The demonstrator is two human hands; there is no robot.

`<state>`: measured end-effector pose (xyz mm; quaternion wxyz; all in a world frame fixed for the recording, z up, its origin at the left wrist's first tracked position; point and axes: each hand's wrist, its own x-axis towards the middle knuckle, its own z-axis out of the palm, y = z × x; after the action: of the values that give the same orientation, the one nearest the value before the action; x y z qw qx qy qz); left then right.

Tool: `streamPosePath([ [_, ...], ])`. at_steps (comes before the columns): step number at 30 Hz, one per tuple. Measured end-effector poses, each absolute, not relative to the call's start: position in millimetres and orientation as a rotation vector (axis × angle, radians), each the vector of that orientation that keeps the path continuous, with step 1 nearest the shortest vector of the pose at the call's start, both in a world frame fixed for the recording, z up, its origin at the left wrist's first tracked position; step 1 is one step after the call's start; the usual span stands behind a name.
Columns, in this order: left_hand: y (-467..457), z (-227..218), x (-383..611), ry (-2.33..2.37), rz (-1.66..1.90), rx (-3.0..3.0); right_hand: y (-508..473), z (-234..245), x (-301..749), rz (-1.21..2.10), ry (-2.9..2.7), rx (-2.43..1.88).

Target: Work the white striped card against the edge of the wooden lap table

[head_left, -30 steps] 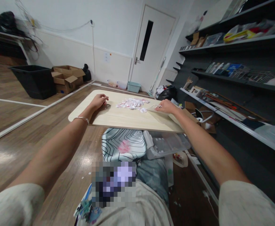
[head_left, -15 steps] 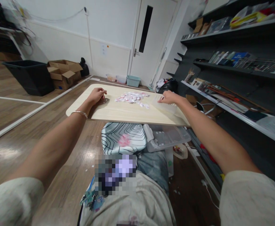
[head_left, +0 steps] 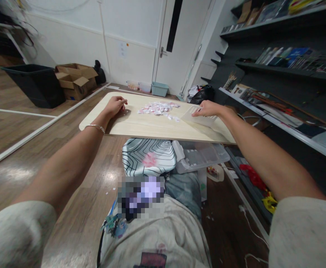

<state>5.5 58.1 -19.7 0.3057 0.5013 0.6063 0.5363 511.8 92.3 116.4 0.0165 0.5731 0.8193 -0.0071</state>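
Observation:
My left hand rests at the left side of the pale wooden tabletop, its fingers curled in with the thumb near the fingertips. Whether it pinches anything is too small to make out. On the right, my right hand is closed on the edge of a translucent plastic box, which stands tilted on the tabletop. Between my hands lies a loose heap of small white and pinkish paper pieces, with a few strays toward the box.
Below the table's near edge are a patterned cushion and a clear plastic lid or bin. A blurred phone lies on my lap. Dark shelves line the right; a black bin and cardboard boxes stand left.
My right hand has moved slightly right and the plastic box is tipped up more. My left hand stays almost in place. The view has shifted a little.

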Motion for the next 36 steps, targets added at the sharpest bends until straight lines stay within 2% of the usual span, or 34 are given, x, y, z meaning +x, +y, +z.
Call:
streamPosePath([
  [16, 59.4, -21.8, 3.1, 1.564, 1.453, 1.375, 109.2, 110.6, 523.7, -0.235, 2.625, 1.739],
  [36, 58.5, -21.2, 6.9, 1.646, 1.437, 1.365, 90.7, 116.4, 526.9, -0.195, 2.527, 1.866],
])
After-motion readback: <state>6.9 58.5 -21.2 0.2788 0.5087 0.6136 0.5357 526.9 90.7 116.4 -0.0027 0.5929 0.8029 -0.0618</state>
